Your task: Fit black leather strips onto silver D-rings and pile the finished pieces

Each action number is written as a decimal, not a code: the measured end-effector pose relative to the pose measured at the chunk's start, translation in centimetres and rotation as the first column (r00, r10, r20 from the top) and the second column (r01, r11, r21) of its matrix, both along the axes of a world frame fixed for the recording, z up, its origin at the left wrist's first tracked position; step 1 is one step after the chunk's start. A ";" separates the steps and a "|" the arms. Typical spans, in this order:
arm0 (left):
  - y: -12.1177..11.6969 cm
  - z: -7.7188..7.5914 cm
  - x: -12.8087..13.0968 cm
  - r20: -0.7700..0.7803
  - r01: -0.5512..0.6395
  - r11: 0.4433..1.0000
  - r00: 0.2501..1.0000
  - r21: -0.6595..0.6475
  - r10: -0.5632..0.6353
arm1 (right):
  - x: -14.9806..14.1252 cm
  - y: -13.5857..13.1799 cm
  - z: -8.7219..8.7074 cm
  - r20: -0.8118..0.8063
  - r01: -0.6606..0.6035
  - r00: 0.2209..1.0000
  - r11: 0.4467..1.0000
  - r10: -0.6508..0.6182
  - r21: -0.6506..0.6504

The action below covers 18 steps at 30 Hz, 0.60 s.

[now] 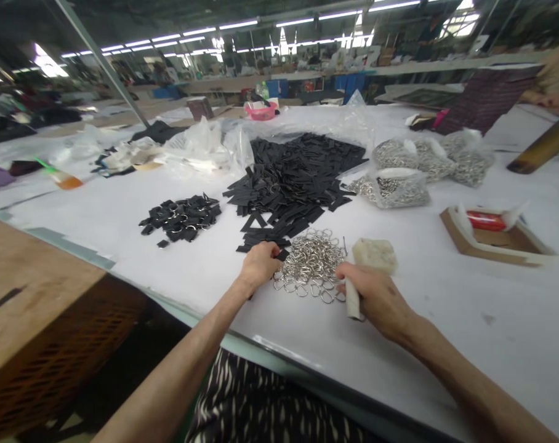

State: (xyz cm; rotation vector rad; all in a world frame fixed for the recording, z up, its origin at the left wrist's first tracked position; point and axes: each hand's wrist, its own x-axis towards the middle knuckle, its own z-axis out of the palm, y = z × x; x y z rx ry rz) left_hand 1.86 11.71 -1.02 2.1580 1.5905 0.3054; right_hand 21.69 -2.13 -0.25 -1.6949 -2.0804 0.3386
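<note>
My left hand (260,266) is closed at the near edge of a heap of black fabric strips (302,172). Dark material shows by its fingertips, but what they pinch is unclear. Just right of it lies a pile of silvery metal D-rings (311,261). On the pile's right side my right hand (376,298) grips a tool by its pale cylindrical handle (352,300); a thin metal rod (345,246) stands up beyond the fingers. A whitish block (374,256) sits just past this hand. Farther left, black tabs with rings (180,216) form a small pile.
Clear bags of metal rings (402,187) stand at the right, behind a cardboard box (501,243) with a red roll inside. Crumpled plastic (205,147) and a pink basket (261,111) lie farther back. The table's front edge (279,363) runs close to my body.
</note>
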 end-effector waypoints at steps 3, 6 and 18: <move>0.0 -0.4 -0.2 0.130 -0.044 0.999 0.991 -0.016 0.046 | 0.3 -0.2 0.5 -0.065 -0.027 0.998 0.997 0.022 -0.079; -0.4 -0.2 -0.7 0.274 -0.093 0.995 0.957 -0.017 0.094 | -0.1 -0.3 0.6 -0.056 -0.061 0.997 0.993 0.055 -0.102; -5.9 2.7 -1.4 0.733 -0.006 0.911 0.592 -0.412 0.335 | -4.1 -0.6 -1.7 0.451 -0.240 0.879 0.960 0.154 0.140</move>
